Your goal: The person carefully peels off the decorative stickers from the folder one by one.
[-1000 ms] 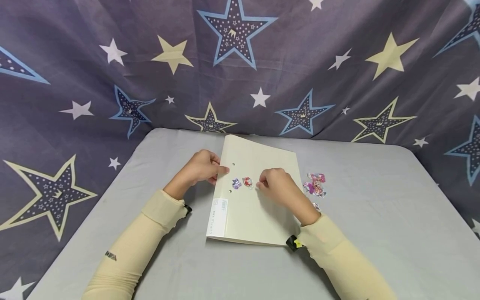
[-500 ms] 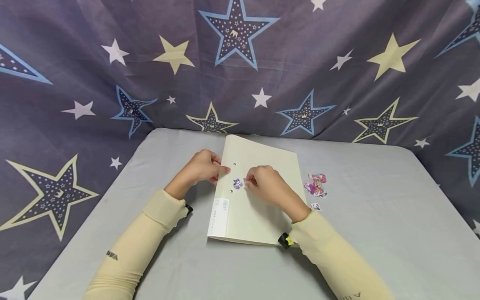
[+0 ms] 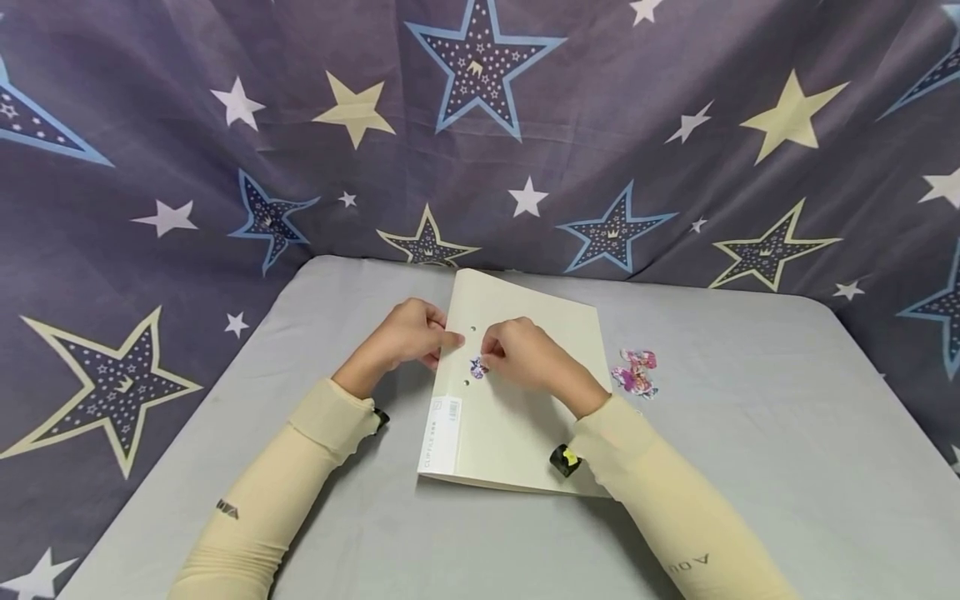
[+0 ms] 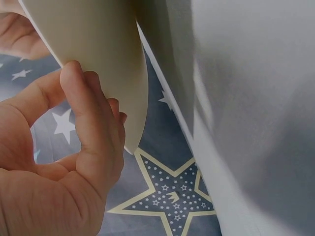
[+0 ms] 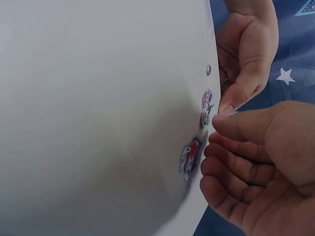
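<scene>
A cream clip file folder (image 3: 517,437) lies at a slant, its left edge lifted. My left hand (image 3: 405,335) pinches that edge, thumb on top; in the left wrist view its fingers sit behind the cover (image 4: 108,64). My right hand (image 3: 525,354) is over the cover, thumb and fingers bent. A small purple sticker (image 3: 477,368) shows beside its fingertips. In the right wrist view, a red-and-white sticker (image 5: 190,158) lies on the cover close to the right hand (image 5: 261,167). Whether the fingers pinch a sticker or only touch it is unclear.
Colourful stickers (image 3: 636,377) lie in an overlapping pile on the grey table cover (image 3: 765,433), right of the folder. A white label (image 3: 442,435) with a barcode is at the folder's lower left. A star-patterned curtain (image 3: 525,108) hangs behind the table.
My right hand has moved left and slightly away from me across the folder, covering the red sticker in the head view. My left hand keeps its hold on the edge.
</scene>
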Action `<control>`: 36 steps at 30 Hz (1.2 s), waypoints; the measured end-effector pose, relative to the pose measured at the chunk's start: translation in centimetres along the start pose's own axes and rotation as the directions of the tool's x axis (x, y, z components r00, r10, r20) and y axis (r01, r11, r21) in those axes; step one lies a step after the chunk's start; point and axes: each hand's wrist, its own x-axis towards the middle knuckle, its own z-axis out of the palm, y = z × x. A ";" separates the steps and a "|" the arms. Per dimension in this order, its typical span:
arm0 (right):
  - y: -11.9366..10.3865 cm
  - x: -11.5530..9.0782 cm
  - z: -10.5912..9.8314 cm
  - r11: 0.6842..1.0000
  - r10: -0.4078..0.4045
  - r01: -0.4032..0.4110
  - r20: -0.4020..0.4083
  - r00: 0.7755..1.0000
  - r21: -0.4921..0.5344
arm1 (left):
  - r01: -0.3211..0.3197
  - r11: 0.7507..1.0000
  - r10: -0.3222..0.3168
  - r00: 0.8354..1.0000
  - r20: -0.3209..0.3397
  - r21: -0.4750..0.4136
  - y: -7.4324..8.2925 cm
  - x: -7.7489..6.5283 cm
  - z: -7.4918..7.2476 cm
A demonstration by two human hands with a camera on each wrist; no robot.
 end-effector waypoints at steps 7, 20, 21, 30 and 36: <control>0.2 0.9 0.0 0.999 0.007 -0.010 0.073 0.997 0.043 | 0.005 1.000 -0.005 1.000 -0.002 0.011 0.0 0.0 0.0; 0.0 1.2 0.0 0.998 0.003 -0.012 0.120 0.993 0.069 | 0.002 1.000 -0.002 1.000 -0.008 0.016 0.0 -0.2 0.0; 0.0 1.3 0.0 0.998 0.004 -0.012 0.123 0.992 0.066 | 0.003 1.000 -0.002 1.000 -0.008 0.017 0.0 -0.2 0.0; -0.1 1.7 0.1 1.000 0.011 -0.012 0.145 0.989 0.006 | 0.005 1.000 -0.005 1.000 0.001 0.008 0.1 -0.3 0.0; -0.1 1.6 0.5 0.997 -0.017 0.028 0.143 0.990 -0.074 | 0.000 1.000 0.000 1.000 0.007 0.002 0.0 -0.1 0.1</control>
